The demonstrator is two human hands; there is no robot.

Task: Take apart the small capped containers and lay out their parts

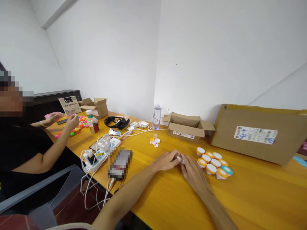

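My left hand [167,160] and my right hand [193,172] meet over the wooden table, both closed around one small clear container [178,157]. Fingers cover most of it, so its lid and contents cannot be made out. Just right of my right hand stands a cluster of several small clear jars [211,168] with white, orange-rimmed lids, one of them teal-rimmed [226,170]. Beyond my left hand lies a small group of loose white and orange plastic pieces [154,141].
Behind stand an open cardboard box [183,124], a large carton [259,134] and a clear bottle [156,117]. Left are a phone [120,163], power strips [96,161] with cables, a black headset [116,122] and a drink bottle [92,122]. A person [31,143] handles colourful pieces at far left.
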